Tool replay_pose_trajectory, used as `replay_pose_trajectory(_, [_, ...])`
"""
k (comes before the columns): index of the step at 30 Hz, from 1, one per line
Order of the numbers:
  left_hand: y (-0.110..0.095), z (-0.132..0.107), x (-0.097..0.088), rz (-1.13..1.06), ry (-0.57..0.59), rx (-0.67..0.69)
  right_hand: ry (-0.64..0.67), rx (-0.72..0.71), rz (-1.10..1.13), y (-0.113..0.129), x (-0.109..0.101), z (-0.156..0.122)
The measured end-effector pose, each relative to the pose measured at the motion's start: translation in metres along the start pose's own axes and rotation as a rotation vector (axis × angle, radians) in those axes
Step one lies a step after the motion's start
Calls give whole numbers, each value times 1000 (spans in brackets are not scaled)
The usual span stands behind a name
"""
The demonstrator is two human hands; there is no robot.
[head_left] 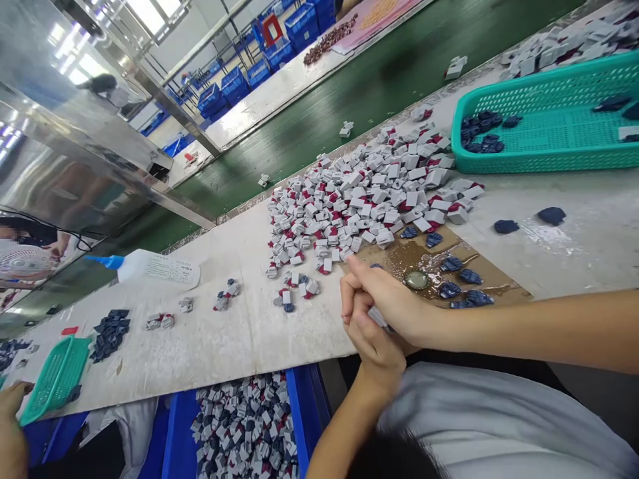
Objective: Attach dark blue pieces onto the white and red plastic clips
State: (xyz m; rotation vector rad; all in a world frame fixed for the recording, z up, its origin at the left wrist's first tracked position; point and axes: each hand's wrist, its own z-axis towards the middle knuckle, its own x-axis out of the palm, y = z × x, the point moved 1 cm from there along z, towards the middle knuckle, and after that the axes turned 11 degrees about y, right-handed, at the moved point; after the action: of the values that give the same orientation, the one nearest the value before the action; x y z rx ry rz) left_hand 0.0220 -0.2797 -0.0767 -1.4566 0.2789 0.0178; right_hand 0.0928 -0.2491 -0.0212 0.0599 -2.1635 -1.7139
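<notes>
My right hand [394,299] and my left hand [372,336] are pressed together at the table's front edge, fingers closed around each other. A bit of a light grey plastic piece [378,316] shows between the palms; the rest of it is hidden. Just behind my hands spreads a heap of grey blocky pieces with dark red parts [359,199]. Beside my right wrist, a wet brown board [492,263] carries a small round dish [416,279] and several dark blue pieces [470,276]. A few joined grey, red and blue pieces [287,299] lie left of my hands.
A green basket [539,159] with dark blue pieces stands at the right. On the left lie a white bottle with a blue nozzle [160,269] and a blue pile [110,332]. Below the edge sits a blue bin [299,412]. Another person's hand [12,406] touches a green basket [57,379].
</notes>
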Motion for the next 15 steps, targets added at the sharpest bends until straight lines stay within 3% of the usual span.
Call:
replay_pose_trajectory(3, [3, -2, -6, 11, -119, 29, 11, 15, 39, -6, 8, 4])
replay_pose_trajectory(9, [-1, 2, -19, -64, -19, 65, 80, 157, 182, -4, 14, 6])
replay_pose_trajectory(12, [-7, 0, -25, -64, -16, 68, 196, 208, 253, 5, 15, 4])
replay_pose_trajectory(15, [-13, -6, -27, -39, -48, 117, 197, 183, 273, 10, 21, 2])
